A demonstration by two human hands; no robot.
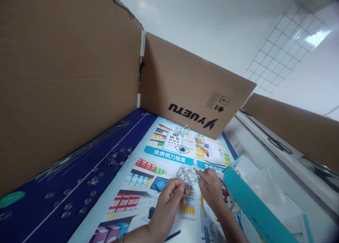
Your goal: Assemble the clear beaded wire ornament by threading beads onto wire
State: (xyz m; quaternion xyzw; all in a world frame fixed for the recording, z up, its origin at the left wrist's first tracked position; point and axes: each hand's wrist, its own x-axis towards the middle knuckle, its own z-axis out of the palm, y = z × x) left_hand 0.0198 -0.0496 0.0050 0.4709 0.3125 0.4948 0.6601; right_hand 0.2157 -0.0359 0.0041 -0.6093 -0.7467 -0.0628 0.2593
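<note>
- Wire tangle [185, 174], apparently being worked; calls for light touch.
- Left hand [171, 200]: fingers curled, hold unclear.
- Right hand [212, 188]: nearly closed beside tangle, grip unclear.

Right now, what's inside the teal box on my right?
The teal box has crumpled clear plastic in it, perhaps a bag. Anything beneath that plastic, or low behind the near wall, is hidden from view.

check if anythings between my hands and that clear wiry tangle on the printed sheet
Nothing visible stands between them: the right hand has its fingertips at the tangle's right side, and the left hand is at its near edge. The teal box is off to the right.
</note>
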